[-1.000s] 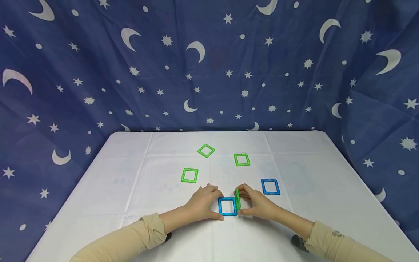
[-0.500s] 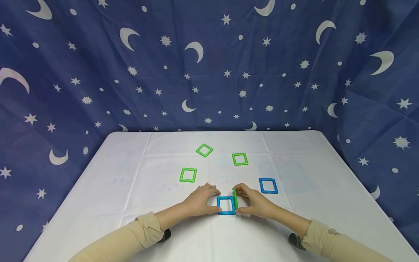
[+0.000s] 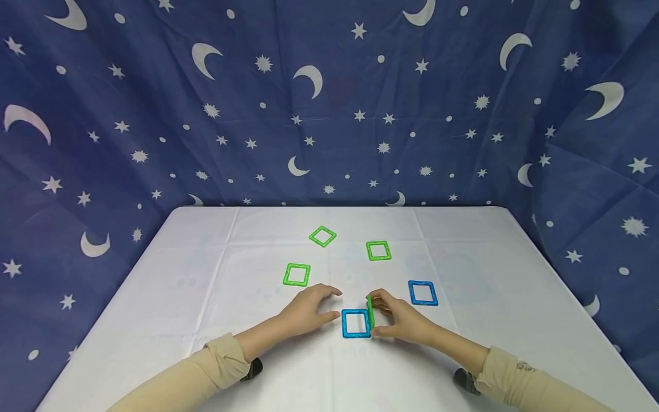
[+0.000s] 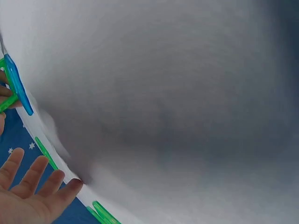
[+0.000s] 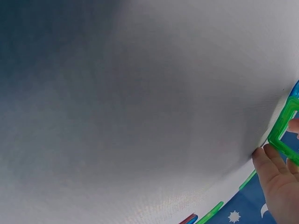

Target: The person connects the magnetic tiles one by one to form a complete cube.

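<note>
My left hand (image 3: pixel 305 312) has drawn off the edge of the blue square (image 3: pixel 356 335), where its thumb was half a second ago, and now hangs just to the left of it, fingers stretched out and holding nothing. The blue square lies flat on the table (image 3: pixel 154 326) in front of me. My right hand (image 3: pixel 407 321) pinches the green square (image 3: pixel 370 313), upright along the blue one's right edge and seemingly touching it.

I judge the step in hand to be joining these two; the next move calls for keeping the upright piece steady while my free hand fetches another.

Farther out, flat and apart, lie the left green square (image 3: pixel 287 274), the second blue square (image 3: pixel 423 303), the right-hand green square (image 3: pixel 379 258) and the diamond-turned green square (image 3: pixel 317 241).
</note>
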Available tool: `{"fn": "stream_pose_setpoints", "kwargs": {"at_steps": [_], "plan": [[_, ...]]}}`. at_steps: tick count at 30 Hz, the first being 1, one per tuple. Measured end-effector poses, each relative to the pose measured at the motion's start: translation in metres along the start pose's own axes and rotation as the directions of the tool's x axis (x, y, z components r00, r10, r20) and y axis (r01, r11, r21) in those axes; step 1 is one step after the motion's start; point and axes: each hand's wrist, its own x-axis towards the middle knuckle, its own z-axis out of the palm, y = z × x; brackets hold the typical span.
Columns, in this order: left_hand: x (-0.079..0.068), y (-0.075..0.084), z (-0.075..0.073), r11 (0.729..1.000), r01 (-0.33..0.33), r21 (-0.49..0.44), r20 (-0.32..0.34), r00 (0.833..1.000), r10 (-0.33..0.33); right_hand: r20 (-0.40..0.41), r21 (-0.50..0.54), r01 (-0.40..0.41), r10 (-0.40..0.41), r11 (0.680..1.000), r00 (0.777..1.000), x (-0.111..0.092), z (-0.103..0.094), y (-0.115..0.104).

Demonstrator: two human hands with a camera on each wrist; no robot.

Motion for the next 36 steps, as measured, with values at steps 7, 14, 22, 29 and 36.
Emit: {"fn": "stream_pose_setpoints", "kwargs": {"at_steps": [7,14,22,29,36], "plan": [[-0.001,-0.009,-0.015,1.000,0.017,-0.015,-0.075,0.997,-0.018,-0.006,0.009,-0.010,0.010,1.000,1.000,-0.001,0.001,-0.002],[0.000,-0.025,-0.033,1.000,-0.024,0.013,-0.085,0.996,0.025,-0.014,0.012,-0.018,0.019,1.000,1.000,-0.002,0.002,-0.002],[0.002,-0.037,-0.042,0.998,-0.026,0.052,-0.113,0.993,0.031,-0.023,0.004,-0.029,0.029,1.000,0.999,-0.001,0.000,-0.002],[0.003,-0.051,-0.051,0.995,-0.048,0.093,-0.107,0.993,0.058,-0.014,0.009,-0.028,0.029,1.000,0.999,-0.001,0.000,-0.001],[0.005,-0.060,-0.055,0.986,0.014,0.169,-0.069,0.998,-0.003,-0.007,0.008,-0.024,0.024,1.000,1.000,-0.002,0.001,-0.001]]}}
